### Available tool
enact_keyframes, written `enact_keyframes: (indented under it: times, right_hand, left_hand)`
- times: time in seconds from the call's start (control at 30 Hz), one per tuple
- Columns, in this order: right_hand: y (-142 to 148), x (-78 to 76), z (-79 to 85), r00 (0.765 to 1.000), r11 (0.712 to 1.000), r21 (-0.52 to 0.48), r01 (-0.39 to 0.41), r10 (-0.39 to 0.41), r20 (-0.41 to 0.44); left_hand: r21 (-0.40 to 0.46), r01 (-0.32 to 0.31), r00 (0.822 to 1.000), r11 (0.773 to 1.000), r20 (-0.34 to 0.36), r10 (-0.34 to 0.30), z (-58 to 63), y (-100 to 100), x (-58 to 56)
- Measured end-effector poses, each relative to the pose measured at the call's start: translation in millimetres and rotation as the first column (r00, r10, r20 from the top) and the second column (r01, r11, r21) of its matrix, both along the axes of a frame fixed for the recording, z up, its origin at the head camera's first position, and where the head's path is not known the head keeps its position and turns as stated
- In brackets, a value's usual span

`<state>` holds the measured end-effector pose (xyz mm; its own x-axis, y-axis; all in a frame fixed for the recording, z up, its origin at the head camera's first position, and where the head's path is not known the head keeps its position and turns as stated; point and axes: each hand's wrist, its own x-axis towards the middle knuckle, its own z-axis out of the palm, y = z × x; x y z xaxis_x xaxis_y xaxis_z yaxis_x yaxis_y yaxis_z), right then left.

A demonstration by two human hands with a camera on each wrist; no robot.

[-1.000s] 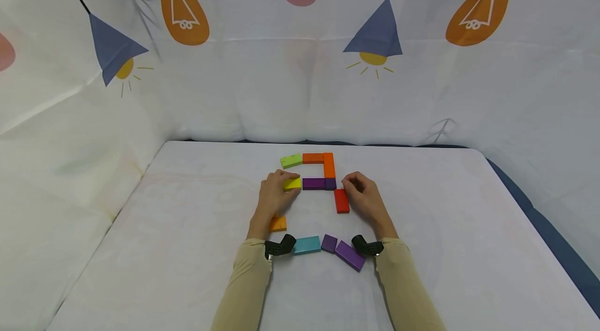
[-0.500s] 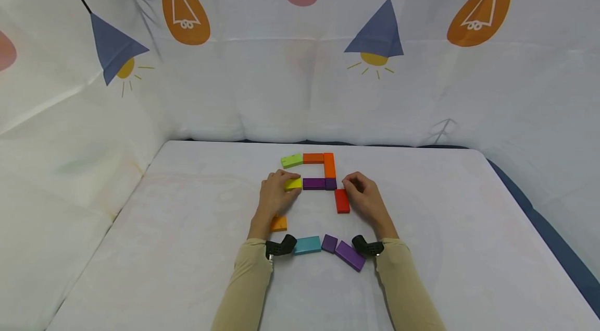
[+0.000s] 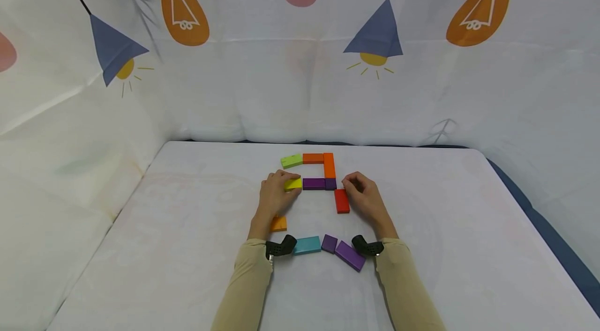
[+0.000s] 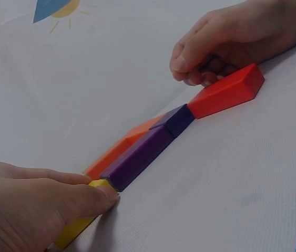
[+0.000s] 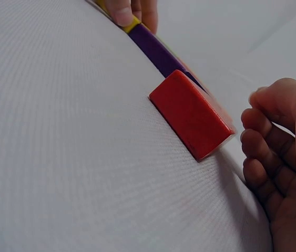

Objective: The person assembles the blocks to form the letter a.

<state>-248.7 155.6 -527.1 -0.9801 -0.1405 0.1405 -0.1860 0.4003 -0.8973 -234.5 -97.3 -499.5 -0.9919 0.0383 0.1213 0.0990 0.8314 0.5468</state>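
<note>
My left hand (image 3: 273, 196) pinches a yellow block (image 3: 293, 184) between thumb and fingers, its end right at a purple block (image 3: 313, 184). A small dark purple block (image 3: 330, 184) continues that row. From its corner a red block (image 3: 342, 201) runs toward me. Beside the red block, my right hand (image 3: 368, 201) rests with loosely curled fingers and holds nothing; the right wrist view shows a gap between its fingers and the red block (image 5: 190, 115). Behind the row, a lime block (image 3: 291, 160) and two orange blocks (image 3: 313, 158) form a bent line.
Closer to me on the white table (image 3: 469, 247) lie an amber block (image 3: 279, 224), partly hidden by the left wrist, a teal block (image 3: 307, 245), a small purple block (image 3: 329, 243) and a longer, slanted purple block (image 3: 350, 256). A printed white curtain (image 3: 262, 86) hangs behind the table.
</note>
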Motion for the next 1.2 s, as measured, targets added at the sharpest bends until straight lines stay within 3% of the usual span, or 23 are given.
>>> enact_keyframes:
  times: [0.5,0.83,1.2]
  right_hand:
    - [-0.9,0.6,1.1,1.000,1.000,0.010,0.001,-0.002,0.004]
    - [-9.4,19.6,35.4,1.000,1.000,0.028,-0.013,0.013,-0.015]
    - [-9.6,20.5,37.2,1.000,1.000,0.009,-0.013,0.013,-0.009]
  left_hand:
    - [-0.007,0.009,1.000,1.000,-0.017,-0.009,-1.7,-0.6,0.2]
    - [-0.001,0.012,1.000,1.000,-0.014,-0.012,-1.0,-0.7,0.7]
    - [-0.012,0.014,1.000,1.000,-0.002,-0.014,-1.5,-1.3,-0.7]
